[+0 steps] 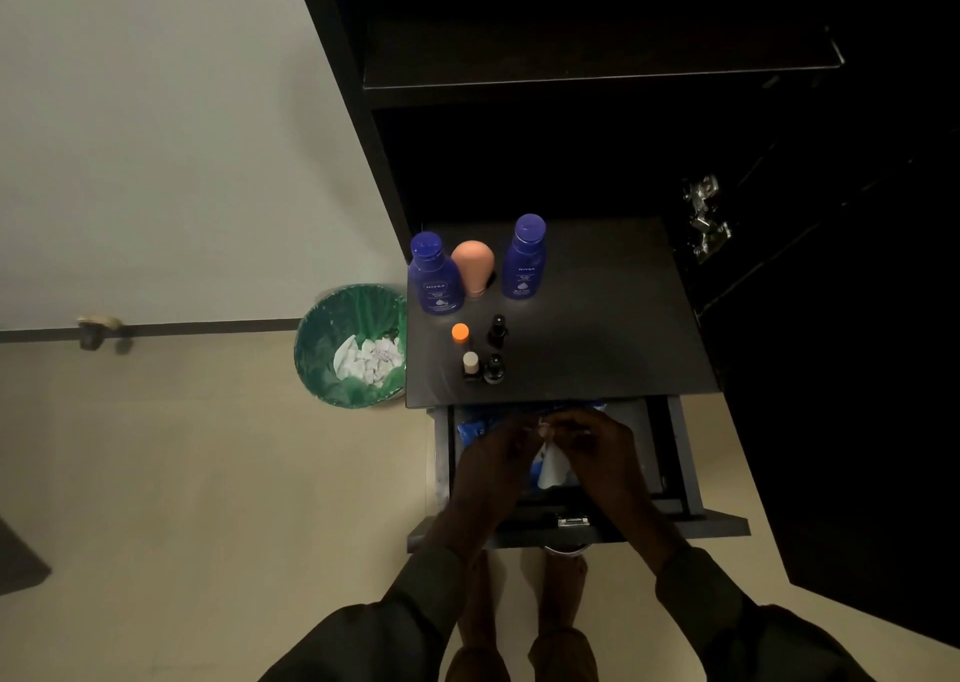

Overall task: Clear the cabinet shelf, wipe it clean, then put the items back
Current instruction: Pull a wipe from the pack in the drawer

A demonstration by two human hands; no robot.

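On the dark cabinet shelf (597, 328) stand two blue lotion bottles (435, 276) (525, 258) with a peach rounded bottle (472, 264) between them. In front of them are several small bottles: one with an orange cap (460, 334), one with a white cap (470, 365) and two black ones (497, 330). Below the shelf a drawer (680, 473) is pulled out. My left hand (491, 466) and my right hand (597, 447) meet above it, both pinching a white wipe (551, 466) that hangs down between them. A blue packet (475, 429) lies in the drawer, partly hidden by my hands.
A green-lined waste bin (349, 346) holding crumpled white tissues stands on the floor left of the cabinet. The cabinet door (831, 369) is swung out on the right, with a metal hinge (705, 221). A higher shelf (597, 73) sits in shadow above.
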